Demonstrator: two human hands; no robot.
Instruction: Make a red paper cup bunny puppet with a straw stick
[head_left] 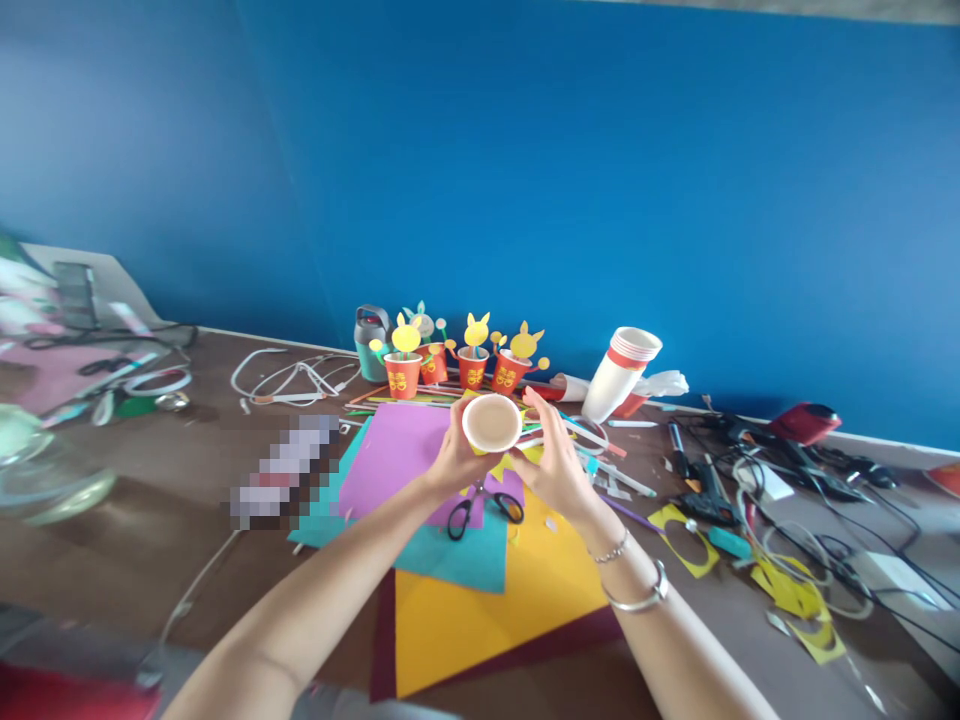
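A paper cup (492,424) is held over the middle of the table with its open mouth facing me. My left hand (454,462) is closed around its left side, some fingers hidden behind it. Just right of the cup, my right hand (556,468) is open, fingers spread and raised, nothing in them. Black-handled scissors (486,512) lie below the cup on stacked paper: purple (390,455), teal (450,560) and orange-yellow (555,590). Beyond my hands stand red paper cups (403,377) bearing yellow paper figures with pointed ears.
A tilted stack of white paper cups (619,375) leans near the blue wall. Glue gun (709,490), cables and yellow paper scraps (686,540) crowd the right. A teal bottle (372,345), white cable (300,380) and blurred-out device (286,470) lie left.
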